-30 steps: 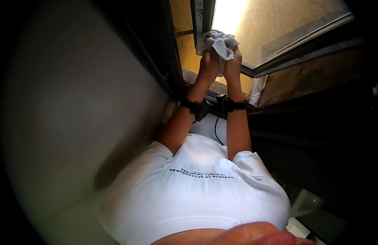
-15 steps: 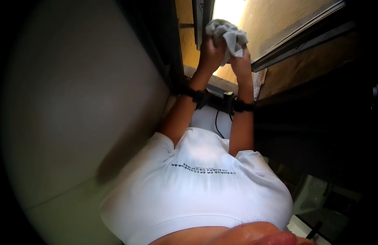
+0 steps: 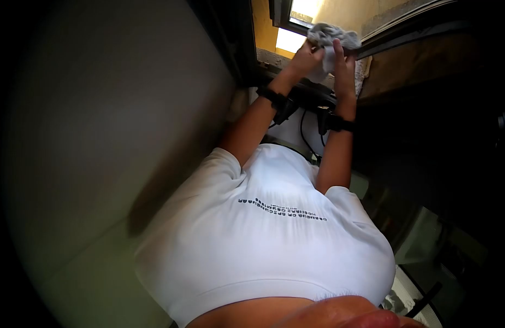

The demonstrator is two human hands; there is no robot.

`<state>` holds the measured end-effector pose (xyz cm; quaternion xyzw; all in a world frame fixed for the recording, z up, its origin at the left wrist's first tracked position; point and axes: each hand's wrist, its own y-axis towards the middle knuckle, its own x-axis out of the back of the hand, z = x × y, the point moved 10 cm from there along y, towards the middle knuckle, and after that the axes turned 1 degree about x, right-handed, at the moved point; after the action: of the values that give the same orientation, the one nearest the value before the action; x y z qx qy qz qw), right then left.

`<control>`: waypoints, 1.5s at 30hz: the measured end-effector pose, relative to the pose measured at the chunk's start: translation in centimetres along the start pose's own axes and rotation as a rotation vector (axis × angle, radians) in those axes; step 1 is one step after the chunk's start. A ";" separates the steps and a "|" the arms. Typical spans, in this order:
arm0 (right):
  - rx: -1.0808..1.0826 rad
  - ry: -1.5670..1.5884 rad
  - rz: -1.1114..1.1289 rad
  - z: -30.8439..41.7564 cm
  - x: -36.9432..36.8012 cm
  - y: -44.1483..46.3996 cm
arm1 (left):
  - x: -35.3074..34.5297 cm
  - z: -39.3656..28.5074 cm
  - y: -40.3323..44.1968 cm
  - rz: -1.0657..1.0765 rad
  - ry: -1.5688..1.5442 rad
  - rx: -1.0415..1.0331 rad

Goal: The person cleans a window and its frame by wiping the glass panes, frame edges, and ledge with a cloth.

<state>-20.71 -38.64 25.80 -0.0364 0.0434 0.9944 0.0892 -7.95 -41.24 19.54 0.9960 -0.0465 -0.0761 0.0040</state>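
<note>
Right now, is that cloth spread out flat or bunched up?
Bunched up: the cloth is crumpled into folds, one part hanging between left hand and right hand.

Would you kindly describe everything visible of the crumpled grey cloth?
The light-grey, soft-looking fabric cloth is bunched into folds, a paler flap hanging below. The left hand and right hand hold it up, one right finger raised across its front. In view it overlaps a dark-framed glass window; contact is unclear.
</note>
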 end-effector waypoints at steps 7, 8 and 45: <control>0.038 0.060 -0.026 -2.5 4.7 -1.2 | -4.5 -3.6 -7.1 0.204 0.480 -0.206; -0.003 0.102 -0.010 -2.8 5.1 -1.5 | -5.0 -4.2 -8.1 0.230 0.604 -0.214; 0.263 -0.093 -0.076 6.1 3.9 -8.0 | -5.0 13.5 -19.9 1.118 0.937 0.395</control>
<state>-23.53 -29.49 30.90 0.0200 0.1678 0.9767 0.1325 -13.08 -20.93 6.63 0.7346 -0.5510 0.3783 -0.1172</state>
